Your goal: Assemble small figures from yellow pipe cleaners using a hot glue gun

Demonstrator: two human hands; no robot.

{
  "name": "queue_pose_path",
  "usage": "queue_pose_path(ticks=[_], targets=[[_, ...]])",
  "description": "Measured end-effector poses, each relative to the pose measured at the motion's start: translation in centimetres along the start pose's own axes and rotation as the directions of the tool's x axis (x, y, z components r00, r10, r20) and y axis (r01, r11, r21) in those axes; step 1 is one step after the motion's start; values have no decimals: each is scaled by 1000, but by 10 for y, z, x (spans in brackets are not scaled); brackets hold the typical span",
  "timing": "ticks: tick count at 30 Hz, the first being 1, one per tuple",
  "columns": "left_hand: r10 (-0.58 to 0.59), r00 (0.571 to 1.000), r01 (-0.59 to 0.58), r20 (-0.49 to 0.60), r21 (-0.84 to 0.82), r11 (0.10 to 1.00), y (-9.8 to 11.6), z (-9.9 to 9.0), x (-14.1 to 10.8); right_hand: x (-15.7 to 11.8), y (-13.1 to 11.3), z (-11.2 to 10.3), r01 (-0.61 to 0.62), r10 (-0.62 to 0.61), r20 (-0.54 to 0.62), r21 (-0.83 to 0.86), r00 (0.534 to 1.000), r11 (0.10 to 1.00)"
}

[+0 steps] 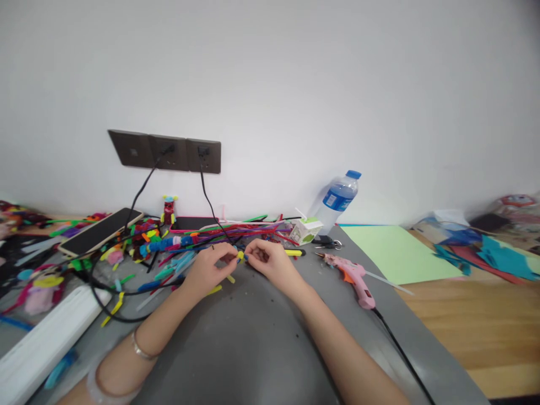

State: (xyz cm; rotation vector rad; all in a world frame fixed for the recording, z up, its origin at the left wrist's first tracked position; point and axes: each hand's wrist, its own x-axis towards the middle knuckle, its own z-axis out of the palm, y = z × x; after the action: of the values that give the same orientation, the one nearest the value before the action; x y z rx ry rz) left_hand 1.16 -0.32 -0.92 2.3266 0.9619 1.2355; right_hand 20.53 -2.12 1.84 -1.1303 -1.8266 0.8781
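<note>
Thumb and fingertips of my left hand (215, 265) are pinched on one side of a small yellow fuzzy piece (241, 256), which looks like a bit of pipe cleaner. My right hand (272, 260) pinches at its other side, so the fingertips of both hands almost meet. Fingers cover part of the piece, and its exact shape is hard to make out. Short yellow scraps (215, 289) lie by my left wrist. A yellow box cutter (294, 253) rests just behind my right hand.
A pink glue gun (354, 278) with its cord lies on the right. Behind stand a water bottle (337, 199) and a small carton (304, 230). Pipe cleaners (169, 244), a phone (101, 232), black cables (95, 287) and a white power strip (53, 340) crowd the left. Green paper (396, 253) lies right.
</note>
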Motion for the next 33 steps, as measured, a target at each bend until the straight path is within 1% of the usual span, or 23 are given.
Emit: queue_pose_path(ticks=[2, 5, 8, 11, 13, 16, 18, 21, 24, 28, 33], targets=[[-12, 1000, 12, 6, -2, 1000, 1, 0, 0, 0, 0, 0, 2, -2, 2, 0, 1000, 1000], [-62, 998, 63, 27, -22, 998, 3, -1, 1, 0, 0, 1, -5, 5, 1, 4, 1000, 1000], [-120, 990, 125, 68, -81, 989, 6, -2, 1, 0, 0, 1, -18, 18, -1, 24, 1000, 1000], [-181, 979, 196, 98, -174, 965, 7, -1, 2, 1, -1, 0, -36, 35, 3, 61, 999, 998], [-231, 968, 248, 96, -251, 936, 6, 0, 2, 1, -1, -1, -37, 39, -14, 105, 999, 994], [-299, 952, 300, 66, -387, 872, 2, 2, 2, 2, 0, -2, -4, 19, -99, 145, 995, 989], [-340, 939, 319, 45, -475, 820, -2, 4, 2, 1, 1, -2, 18, 3, -154, 134, 988, 991], [-392, 920, 337, 23, -556, 760, -5, 5, 4, 0, 2, 0, 31, -14, -177, 93, 984, 995], [-419, 908, 349, 13, -574, 740, -5, 5, 5, 0, 1, 3, 29, -19, -155, 63, 988, 998], [-431, 901, 381, 52, -572, 726, -1, 4, 5, 1, 1, 3, -2, 12, -92, 108, 996, 994], [-431, 897, 399, 97, -596, 697, 2, 3, 4, 0, 1, 0, -33, 36, -22, 121, 999, 992]])
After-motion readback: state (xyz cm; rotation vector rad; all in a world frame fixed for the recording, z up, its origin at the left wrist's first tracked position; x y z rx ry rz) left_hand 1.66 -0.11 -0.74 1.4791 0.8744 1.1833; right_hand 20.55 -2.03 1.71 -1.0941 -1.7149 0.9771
